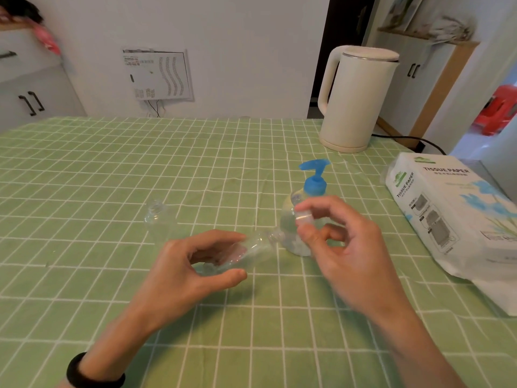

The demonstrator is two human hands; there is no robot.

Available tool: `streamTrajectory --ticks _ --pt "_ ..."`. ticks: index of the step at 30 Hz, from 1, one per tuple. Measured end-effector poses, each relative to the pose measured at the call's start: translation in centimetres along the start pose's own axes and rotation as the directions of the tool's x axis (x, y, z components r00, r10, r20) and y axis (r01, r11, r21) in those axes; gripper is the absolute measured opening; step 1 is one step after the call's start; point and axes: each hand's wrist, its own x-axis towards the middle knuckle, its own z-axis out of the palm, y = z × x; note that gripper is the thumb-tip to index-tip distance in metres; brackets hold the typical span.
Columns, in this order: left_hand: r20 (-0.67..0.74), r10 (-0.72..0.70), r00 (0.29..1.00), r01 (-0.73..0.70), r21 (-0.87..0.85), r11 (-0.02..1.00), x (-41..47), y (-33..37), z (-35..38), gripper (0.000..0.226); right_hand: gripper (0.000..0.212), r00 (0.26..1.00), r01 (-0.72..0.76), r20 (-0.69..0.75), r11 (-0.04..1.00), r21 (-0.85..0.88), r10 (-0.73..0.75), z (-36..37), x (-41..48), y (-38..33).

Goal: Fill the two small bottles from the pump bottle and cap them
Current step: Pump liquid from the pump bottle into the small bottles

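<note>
The small bottle [253, 251] is held tilted over the counter [112, 177] in the closed left grip [184, 266], neck turned toward a clear cap [303, 217] pinched in the right grip [349, 247] before the pump bottle [314, 187], presumably kept off for filling.

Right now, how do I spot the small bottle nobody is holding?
Start at the green checked tablecloth and find the blue-topped pump bottle. Left of it, beyond the left hand, stands a small clear bottle. Unlike the held bottle, it is upright and untouched.
</note>
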Motion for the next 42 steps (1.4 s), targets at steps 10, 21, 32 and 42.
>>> streamTrajectory --ticks 10,21,32,42 --pt "-0.058 -0.015 0.998 0.004 -0.173 0.985 0.4 -0.7 0.5 0.054 0.018 0.908 -0.225 -0.392 0.961 -0.158 0.148 -5.9 1.4 3.4" --pt "0.031 -0.023 0.999 0.029 -0.219 0.975 0.4 -1.9 1.4 0.049 0.026 0.896 -0.439 -0.26 0.8 -0.41 0.359 -4.5 1.7 6.7" --pt "0.005 -0.045 0.999 0.045 -0.214 0.976 0.5 -2.1 1.5 0.045 0.026 0.916 -0.343 -0.319 0.887 -0.309 0.243 -4.4 1.9 5.9" --pt "-0.112 -0.018 0.994 -0.007 -0.225 0.974 2.8 -0.1 2.4 0.053 0.02 0.947 -0.171 -0.282 0.985 -0.035 0.154 -3.8 8.7 -1.6"
